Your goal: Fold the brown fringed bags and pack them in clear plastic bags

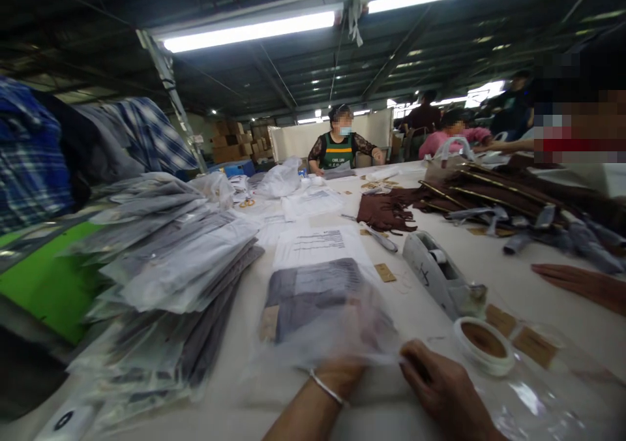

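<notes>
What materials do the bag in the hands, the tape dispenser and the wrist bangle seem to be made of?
Bag: thin clear plastic film, glossy; the grey garment shows through it.
Tape dispenser: probably hard grey plastic, matte and scuffed.
Bangle: likely metal, a thin silvery band on the left hand's wrist.

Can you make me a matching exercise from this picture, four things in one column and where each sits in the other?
Things:
1. tape dispenser
2. stack of bagged clothes
3. roll of tape
4. brown fringed cloth

Places:
A. far down the table, past the printed sheet
B. just beyond the right hand
C. on the table's left side
D. right of the grey garment in the clear bag

Pairs: 1-D, 2-C, 3-B, 4-A
</notes>
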A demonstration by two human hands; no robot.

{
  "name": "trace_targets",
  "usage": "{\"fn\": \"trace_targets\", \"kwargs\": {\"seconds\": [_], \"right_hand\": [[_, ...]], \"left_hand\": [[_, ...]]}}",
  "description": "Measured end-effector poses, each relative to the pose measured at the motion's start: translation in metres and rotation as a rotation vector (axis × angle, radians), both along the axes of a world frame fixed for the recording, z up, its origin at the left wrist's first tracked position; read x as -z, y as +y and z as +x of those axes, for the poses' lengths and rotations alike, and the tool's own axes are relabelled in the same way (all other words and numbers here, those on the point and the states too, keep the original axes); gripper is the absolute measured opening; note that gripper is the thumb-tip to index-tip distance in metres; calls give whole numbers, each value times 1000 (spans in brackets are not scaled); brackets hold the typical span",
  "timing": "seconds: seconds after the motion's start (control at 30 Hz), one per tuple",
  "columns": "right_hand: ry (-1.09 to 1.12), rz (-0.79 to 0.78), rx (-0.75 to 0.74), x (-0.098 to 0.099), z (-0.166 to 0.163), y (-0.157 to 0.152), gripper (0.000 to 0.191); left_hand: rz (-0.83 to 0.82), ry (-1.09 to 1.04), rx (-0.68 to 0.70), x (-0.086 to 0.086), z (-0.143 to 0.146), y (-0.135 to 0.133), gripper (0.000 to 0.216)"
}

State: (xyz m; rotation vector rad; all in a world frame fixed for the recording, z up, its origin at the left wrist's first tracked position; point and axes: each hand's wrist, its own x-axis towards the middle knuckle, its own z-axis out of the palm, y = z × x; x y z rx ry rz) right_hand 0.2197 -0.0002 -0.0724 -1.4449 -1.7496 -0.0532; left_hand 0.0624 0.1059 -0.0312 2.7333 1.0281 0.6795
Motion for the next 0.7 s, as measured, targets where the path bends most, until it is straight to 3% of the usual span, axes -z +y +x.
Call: {"fn": "trace_targets", "kwargs": {"seconds": [0.1, 0.17, 0.23, 0.33, 0.4, 0.5, 0.6, 0.7], "right_hand": [[75, -26, 143, -9, 6, -22, 20], [66, -30, 112, -19, -2, -37, 21], [17, -91, -73, -28, -24, -45, 19], [-35, -171, -384, -38, -74, -35, 18], [-51, -174, -480, -37, -106, -16, 25], [-84, -215, -452, -26, -133, 13, 31], [-95, -250, -340, -10, -134, 34, 32], [-84, -210, -319, 3, -126, 44, 31]], "left_hand": [[-36, 48, 46, -3, -36, -12, 43], [-63, 82, 12, -7, -70, -21, 46], [-93, 132, -66, -11, -104, -29, 47], [-96, 258, -308, -10, -139, -39, 34], [-82, 313, -449, -5, -148, -45, 28], [-113, 318, -459, 7, -149, -53, 22], [-166, 307, -425, 13, -148, -56, 15], [-209, 291, -413, 12, -151, -56, 13]]}}
